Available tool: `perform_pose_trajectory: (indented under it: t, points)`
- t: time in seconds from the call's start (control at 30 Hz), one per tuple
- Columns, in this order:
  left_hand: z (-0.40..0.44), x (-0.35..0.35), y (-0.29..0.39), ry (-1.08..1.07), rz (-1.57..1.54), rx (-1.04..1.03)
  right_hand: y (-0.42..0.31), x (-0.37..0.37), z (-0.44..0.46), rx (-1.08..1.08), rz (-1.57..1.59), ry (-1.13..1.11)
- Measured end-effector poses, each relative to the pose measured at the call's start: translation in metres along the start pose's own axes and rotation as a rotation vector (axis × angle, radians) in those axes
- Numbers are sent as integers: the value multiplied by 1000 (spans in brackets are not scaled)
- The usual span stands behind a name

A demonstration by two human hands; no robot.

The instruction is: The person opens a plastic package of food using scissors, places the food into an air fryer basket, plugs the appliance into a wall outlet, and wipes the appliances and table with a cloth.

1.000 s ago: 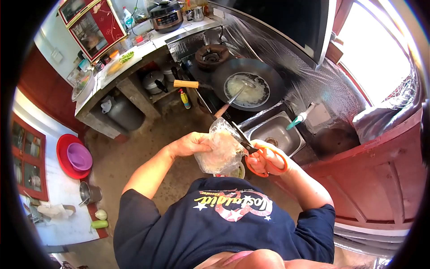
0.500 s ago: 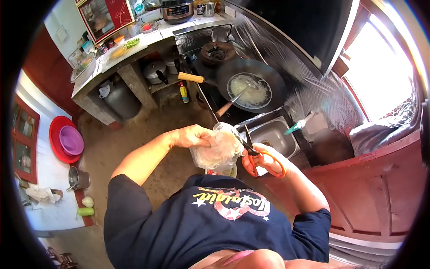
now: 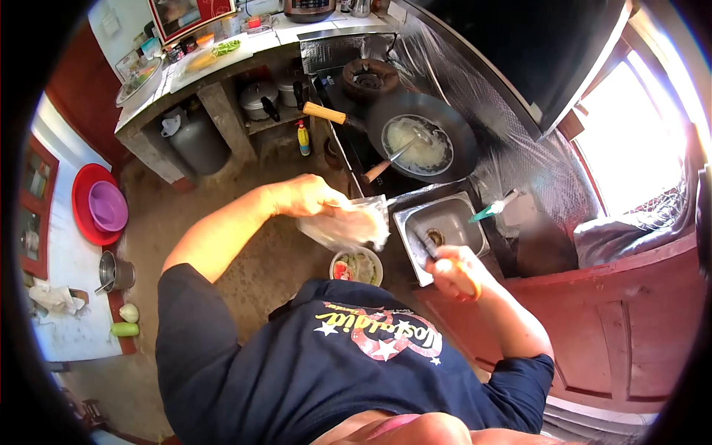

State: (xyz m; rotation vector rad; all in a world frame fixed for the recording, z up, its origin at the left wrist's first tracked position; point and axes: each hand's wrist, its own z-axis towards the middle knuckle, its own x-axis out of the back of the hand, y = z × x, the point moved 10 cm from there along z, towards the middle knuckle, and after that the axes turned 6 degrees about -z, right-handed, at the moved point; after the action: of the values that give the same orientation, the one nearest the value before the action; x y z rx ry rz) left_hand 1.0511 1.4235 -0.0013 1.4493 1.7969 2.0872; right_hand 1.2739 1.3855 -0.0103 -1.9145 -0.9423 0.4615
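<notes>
Because the bag point(image 3: 347, 228) is thin, clear film around something pale, it should prove light and limp, apt to sag or twist wherever it is not held; the film may slip between damp fingers, and the filling, too blurred to make out, looks soft enough to squash; a gathered fold near the edge would be the surest place to grip, with little pressure on the bulge.

The bag hangs in front of the shirt point(image 3: 386, 334), just beyond the bowl point(image 3: 380, 268) as seen from above, and left of the sink point(image 3: 406, 236); the left hand point(image 3: 310, 196) has its fingers pinched on the bag's upper left part; the right hand point(image 3: 456, 272) is clenched around the scissors point(image 3: 428, 243) by the sink's near edge, though blur hides how each finger sits and whether the blades are parted.

Half a second ago the scissors stood parted right at the bag's edge; now they and the right hand are apart from it; the bag looks flatter and more tilted, and more of the bowl shows.
</notes>
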Motion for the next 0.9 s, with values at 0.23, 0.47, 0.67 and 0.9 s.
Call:
perform_pose_trajectory:
  t: [0.23, 0.47, 0.67, 0.9]
  points:
    - [-2, -11, -24, 49, -156, -7, -14, 32, -10, -4, -418, 184]
    - [2, -62, -41, 61, -695, 87, 32, 150, -38, -399, -1423, 393]
    - [4, -94, -49, -20, -856, 71, 167, 212, -66, -922, -1327, -702]
    - [-10, -96, -81, 216, -937, 55, -32, 285, -170, 81, -129, 961]
